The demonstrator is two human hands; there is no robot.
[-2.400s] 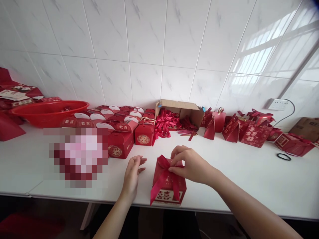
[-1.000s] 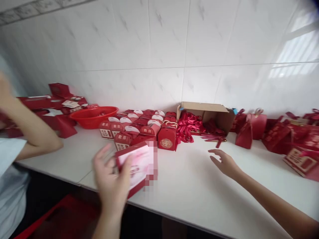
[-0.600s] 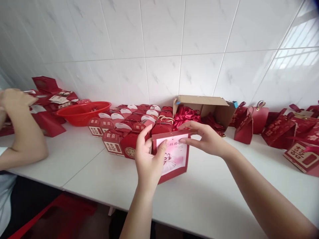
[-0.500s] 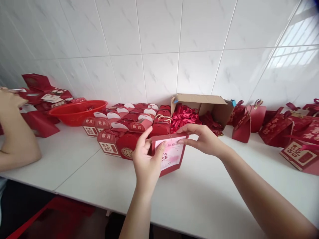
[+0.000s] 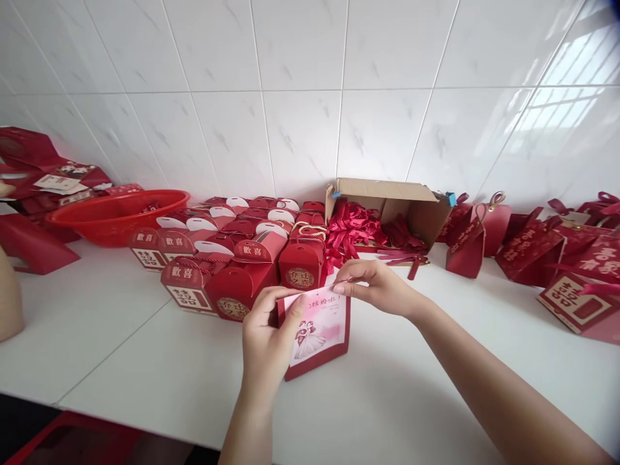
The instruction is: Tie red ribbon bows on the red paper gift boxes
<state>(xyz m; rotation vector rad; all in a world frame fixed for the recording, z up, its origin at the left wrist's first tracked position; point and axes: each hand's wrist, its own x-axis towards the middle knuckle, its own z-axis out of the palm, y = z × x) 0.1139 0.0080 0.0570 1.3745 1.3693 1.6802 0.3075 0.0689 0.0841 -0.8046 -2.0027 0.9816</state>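
Observation:
A red gift box with a pink-and-white card on its front stands in front of me on the white table. The card shows a couple in wedding clothes and a line of writing. My left hand grips the box's upper left side, thumb over the card and fingers behind. At the top right edge, my right hand pinches the box and card between thumb and fingers. What lies behind the card's top edge is hidden from view.
Several red gift boxes stand in rows to the left. A cardboard box of red ribbons lies behind. A red plastic basin is farther left; finished-looking red bags line the right. Another person's arm shows at left.
The view has shifted right. Both hands and the gift box sit lower and nearer, and more of the card shows. Both hands keep their hold at its top.

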